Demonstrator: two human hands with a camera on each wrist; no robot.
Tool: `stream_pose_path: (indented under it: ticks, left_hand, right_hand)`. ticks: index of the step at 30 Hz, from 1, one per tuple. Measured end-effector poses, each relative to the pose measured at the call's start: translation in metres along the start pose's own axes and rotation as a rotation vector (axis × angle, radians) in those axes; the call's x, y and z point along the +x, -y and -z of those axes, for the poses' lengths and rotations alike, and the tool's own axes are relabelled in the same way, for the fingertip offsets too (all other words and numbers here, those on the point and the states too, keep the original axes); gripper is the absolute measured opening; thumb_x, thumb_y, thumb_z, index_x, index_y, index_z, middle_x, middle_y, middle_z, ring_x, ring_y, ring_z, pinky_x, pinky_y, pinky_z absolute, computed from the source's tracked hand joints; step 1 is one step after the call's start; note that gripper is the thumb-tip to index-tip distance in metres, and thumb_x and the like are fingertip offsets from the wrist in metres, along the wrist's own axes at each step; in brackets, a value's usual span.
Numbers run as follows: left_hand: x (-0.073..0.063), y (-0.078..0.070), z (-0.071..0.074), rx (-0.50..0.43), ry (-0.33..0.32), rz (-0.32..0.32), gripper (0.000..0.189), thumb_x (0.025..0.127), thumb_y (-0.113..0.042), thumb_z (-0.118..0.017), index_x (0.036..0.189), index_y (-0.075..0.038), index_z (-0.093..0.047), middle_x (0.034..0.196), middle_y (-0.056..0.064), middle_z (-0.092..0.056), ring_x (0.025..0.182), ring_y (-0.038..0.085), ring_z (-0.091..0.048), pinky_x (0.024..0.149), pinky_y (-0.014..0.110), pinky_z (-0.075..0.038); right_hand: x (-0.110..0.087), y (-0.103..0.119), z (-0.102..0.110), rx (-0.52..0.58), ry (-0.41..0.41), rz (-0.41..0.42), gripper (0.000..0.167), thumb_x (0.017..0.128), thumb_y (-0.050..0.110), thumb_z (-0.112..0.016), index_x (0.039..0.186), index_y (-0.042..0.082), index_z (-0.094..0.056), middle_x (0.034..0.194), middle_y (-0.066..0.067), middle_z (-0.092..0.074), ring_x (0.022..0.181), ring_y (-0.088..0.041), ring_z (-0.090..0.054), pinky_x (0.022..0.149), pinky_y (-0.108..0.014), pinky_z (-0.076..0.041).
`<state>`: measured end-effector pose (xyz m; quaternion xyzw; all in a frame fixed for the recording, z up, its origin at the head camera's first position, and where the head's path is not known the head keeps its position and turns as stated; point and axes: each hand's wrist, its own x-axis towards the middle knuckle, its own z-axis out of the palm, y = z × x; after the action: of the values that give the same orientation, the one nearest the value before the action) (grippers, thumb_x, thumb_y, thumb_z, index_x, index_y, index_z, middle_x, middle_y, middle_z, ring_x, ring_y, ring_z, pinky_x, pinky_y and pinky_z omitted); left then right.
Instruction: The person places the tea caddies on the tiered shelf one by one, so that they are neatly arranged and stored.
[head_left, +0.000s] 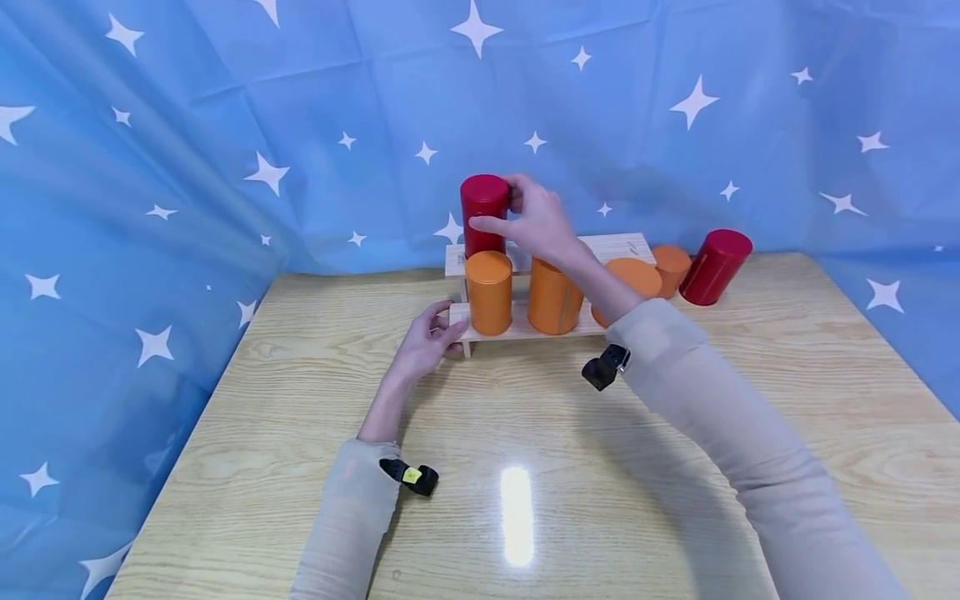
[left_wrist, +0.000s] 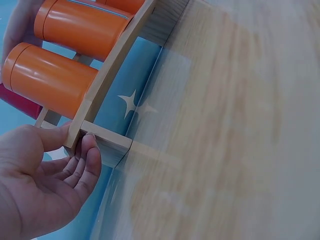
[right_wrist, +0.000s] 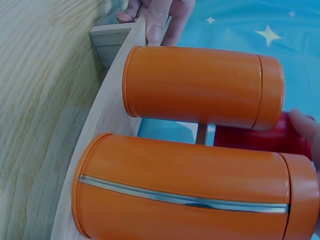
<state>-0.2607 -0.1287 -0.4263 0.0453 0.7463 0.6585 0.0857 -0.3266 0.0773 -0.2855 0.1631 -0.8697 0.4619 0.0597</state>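
A two-tier wooden rack (head_left: 525,327) stands at the back of the table. My left hand (head_left: 422,342) pinches the left end of its lower shelf, thumb above and fingers below, as the left wrist view shows. At the left end of the upper shelf, my right hand (head_left: 536,218) grips an upright red canister (head_left: 483,200) from its right side. Whether that canister's base rests on the shelf is hidden by an orange canister (head_left: 490,296) in front. Another orange canister (right_wrist: 185,185) stands beside it on the lower shelf, its metal seam showing in the right wrist view.
Right of these, a wide orange canister (head_left: 633,275) is partly behind my right forearm. A smaller orange canister (head_left: 672,265) and a second red canister (head_left: 716,267) stand at the rack's right. A blue star-patterned cloth (head_left: 375,125) hangs behind the wooden table (head_left: 300,400).
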Motion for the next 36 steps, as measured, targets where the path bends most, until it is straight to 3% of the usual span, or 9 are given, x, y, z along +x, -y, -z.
stream_pose_path:
  ticks: [10, 17, 27, 36]
  left_hand:
    - [-0.002, -0.002, 0.001, 0.024, -0.009, 0.007, 0.063, 0.101, -0.013, -0.064, 0.155, -0.001, -0.033, 0.101, 0.012, -0.052, 0.074, 0.016, -0.065, 0.083, 0.034, -0.061]
    - [0.000, 0.000, 0.000, 0.014, 0.000, 0.001, 0.062, 0.101, -0.011, -0.063, 0.154, 0.002, -0.033, 0.100, 0.012, -0.052, 0.073, 0.013, -0.064, 0.082, 0.033, -0.061]
    - [-0.002, -0.002, 0.000, 0.027, -0.007, 0.011, 0.063, 0.101, -0.014, -0.064, 0.155, -0.001, -0.033, 0.101, 0.011, -0.052, 0.074, 0.015, -0.064, 0.085, 0.037, -0.061]
    - [-0.002, -0.001, 0.001, 0.040, -0.003, 0.014, 0.065, 0.101, -0.016, -0.065, 0.156, -0.003, -0.033, 0.102, 0.012, -0.052, 0.077, 0.017, -0.064, 0.085, 0.035, -0.061]
  right_hand:
    - [0.002, -0.001, -0.002, 0.025, 0.066, -0.012, 0.067, 0.089, 0.030, -0.079, 0.142, 0.004, -0.048, 0.131, -0.010, -0.060, 0.115, -0.024, -0.057, 0.096, -0.036, -0.054]
    - [0.002, -0.001, -0.001, 0.003, 0.066, -0.017, 0.069, 0.089, 0.032, -0.079, 0.144, 0.005, -0.046, 0.133, -0.010, -0.059, 0.117, -0.024, -0.057, 0.096, -0.036, -0.054]
    - [0.002, 0.005, 0.003, -0.011, -0.004, -0.062, 0.080, 0.088, 0.045, -0.077, 0.149, 0.008, -0.042, 0.143, -0.008, -0.053, 0.129, -0.025, -0.051, 0.103, -0.037, -0.050]
    - [-0.014, 0.008, 0.014, 0.050, -0.065, 0.037, 0.076, 0.087, 0.048, -0.077, 0.147, 0.012, -0.047, 0.140, -0.005, -0.055, 0.129, -0.023, -0.052, 0.108, -0.033, -0.045]
